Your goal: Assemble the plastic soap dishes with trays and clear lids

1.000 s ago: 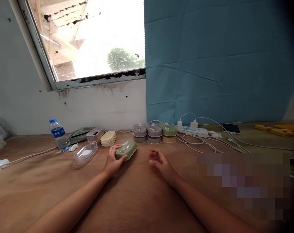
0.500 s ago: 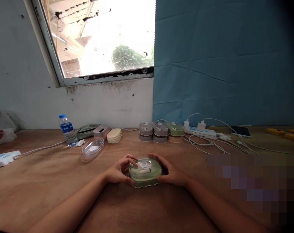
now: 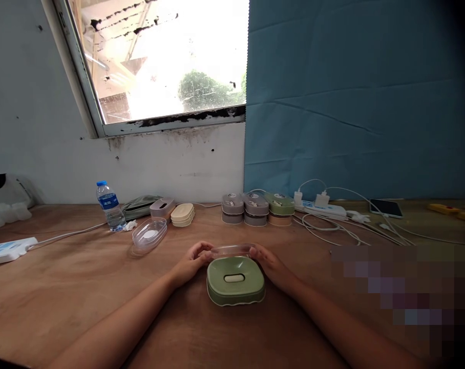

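Note:
A rounded green box (image 3: 235, 287) with an oval slot in its top sits on the table in front of me; something cream shows in the slot. Just behind it, a clear plastic cover (image 3: 232, 250) is held up between both hands. My left hand (image 3: 196, 260) grips the cover's left end, thumb on the near side. At its right end, my right hand (image 3: 265, 261) pinches the rim. Parts of the fingers are hidden behind the cover and the box.
Behind left lie another clear cover (image 3: 150, 233), a stack of cream lids (image 3: 183, 215), a pinkish box (image 3: 162, 207) and a water bottle (image 3: 110, 207). Lidded boxes (image 3: 255, 207) stand at the back centre. White cables and a power strip (image 3: 324, 209) lie back right, near a phone (image 3: 386, 207).
The clear cover with its round label has come off the green box and moved away from me, behind it, in both hands. The green box now stands uncovered.

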`<control>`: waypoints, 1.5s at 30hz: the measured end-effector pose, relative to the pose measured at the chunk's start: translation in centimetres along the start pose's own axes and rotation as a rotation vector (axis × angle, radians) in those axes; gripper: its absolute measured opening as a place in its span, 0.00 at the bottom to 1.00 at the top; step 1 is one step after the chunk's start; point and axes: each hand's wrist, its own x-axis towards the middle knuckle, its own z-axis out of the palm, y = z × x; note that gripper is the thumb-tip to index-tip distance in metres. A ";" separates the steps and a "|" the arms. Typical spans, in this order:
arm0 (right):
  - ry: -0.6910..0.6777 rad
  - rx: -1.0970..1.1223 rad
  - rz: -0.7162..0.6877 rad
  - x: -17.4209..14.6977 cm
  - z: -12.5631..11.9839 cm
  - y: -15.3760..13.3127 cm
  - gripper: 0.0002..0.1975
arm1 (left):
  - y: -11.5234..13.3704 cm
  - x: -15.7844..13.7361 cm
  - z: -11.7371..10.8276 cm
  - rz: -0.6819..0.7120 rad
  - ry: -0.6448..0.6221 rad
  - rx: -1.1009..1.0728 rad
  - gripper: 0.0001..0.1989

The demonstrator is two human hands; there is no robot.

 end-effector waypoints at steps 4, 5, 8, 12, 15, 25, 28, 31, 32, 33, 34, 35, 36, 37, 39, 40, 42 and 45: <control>0.155 -0.004 0.056 0.4 -0.1 0.6 0.28 | -0.3 0.1 0.2 0.072 0.020 0.118 0.16; 0.194 0.001 0.068 0.5 -0.1 0.7 0.29 | -0.2 0.0 0.3 0.147 0.044 0.235 0.17; 0.314 0.020 0.055 0.6 -0.5 0.5 0.29 | 0.4 -0.4 0.3 0.507 0.196 0.706 0.20; 0.476 0.052 -0.022 0.6 -1.4 -0.2 0.25 | 1.0 -0.8 0.1 0.943 0.199 1.242 0.16; 0.471 0.085 -0.035 0.6 -1.7 -0.8 0.20 | 1.5 -1.1 0.1 1.092 0.152 1.438 0.19; 0.319 0.190 0.057 0.0 -0.2 -2.1 0.17 | 3.1 -1.7 1.0 1.002 -0.160 1.491 0.15; 0.290 0.199 0.083 0.0 -0.2 -1.8 0.18 | 3.1 -1.6 1.1 0.792 -0.201 1.477 0.14; 0.252 0.242 0.080 0.0 -0.4 -1.5 0.18 | 3.6 -1.4 0.0 0.693 -0.138 1.417 0.14; 0.241 0.246 0.085 -0.1 -0.5 -1.4 0.18 | 3.8 -1.3 -0.8 0.674 -0.072 1.421 0.14; 0.234 0.244 0.094 -0.1 -0.5 -1.3 0.17 | 4.1 -1.2 -1.8 0.651 0.013 1.446 0.13; 0.230 0.237 0.104 -0.1 -0.6 -1.2 0.16 | 4.5 -1.2 -2.9 0.613 0.112 1.489 0.13; 0.230 0.229 0.112 -0.1 -0.6 -1.1 0.15 | 4.8 -1.2 -4.2 0.561 0.208 1.539 0.13; 0.233 0.225 0.114 -0.1 -0.6 -1.1 0.15 | 5.1 -1.2 -5.5 0.490 0.289 1.591 0.12; 0.239 0.224 0.110 -0.2 -0.6 -1.1 0.14 | 5.4 -1.3 -6.8 0.409 0.349 1.638 0.12; 0.254 0.222 0.105 -0.1 -0.6 -1.1 0.13 | 5.6 -1.6 -9.3 0.251 0.426 1.703 0.11; 0.261 0.218 0.104 -0.1 -0.6 -1.1 0.13 | 5.5 -1.7 -10.4 0.177 0.447 1.715 0.11; 0.270 0.209 0.107 -0.1 -0.6 -1.1 0.13 | 5.2 -2.0 -12.1 0.057 0.473 1.710 0.11; 0.277 0.188 0.110 -0.1 -0.6 -1.1 0.13 | 4.7 -2.3 -13.6 -0.028 0.489 1.689 0.11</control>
